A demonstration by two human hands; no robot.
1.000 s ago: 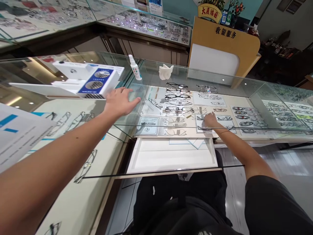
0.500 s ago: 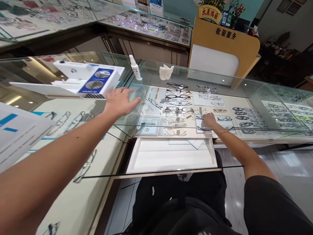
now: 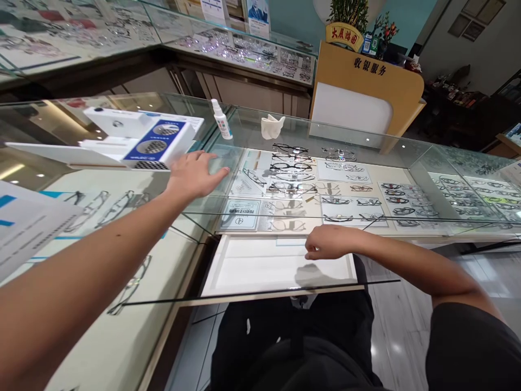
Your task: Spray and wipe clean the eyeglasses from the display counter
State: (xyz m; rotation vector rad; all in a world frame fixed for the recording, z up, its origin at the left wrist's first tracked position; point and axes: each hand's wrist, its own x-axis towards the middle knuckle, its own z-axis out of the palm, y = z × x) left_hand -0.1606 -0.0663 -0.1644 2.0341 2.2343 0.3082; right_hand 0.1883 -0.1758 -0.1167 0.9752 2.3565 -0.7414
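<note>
My left hand (image 3: 195,174) lies with fingers spread on the glass counter top, beside an open white and blue box (image 3: 157,144). It holds nothing. My right hand (image 3: 328,241) hovers over the pulled-out white drawer (image 3: 260,266), its fingers curled in and no object showing in them. A blue-edged card (image 3: 290,241) shows in the back of the drawer, partly behind this hand. Just beyond it, inside the glass case, lies a white display card (image 3: 353,212) with several eyeglasses (image 3: 337,218) on it.
A white spray bottle (image 3: 222,119) and a crumpled pale cloth (image 3: 272,127) stand on the glass. Printed paper (image 3: 32,228) lies at the left. More frames (image 3: 291,167) fill the case. The glass front edge (image 3: 260,298) runs across the drawer. A yellow cashier desk (image 3: 366,81) stands behind.
My right hand has moved from the eyeglasses card in the case back toward me, over the drawer. Eyeglasses remain on that card. My left hand keeps its place beside the box.
</note>
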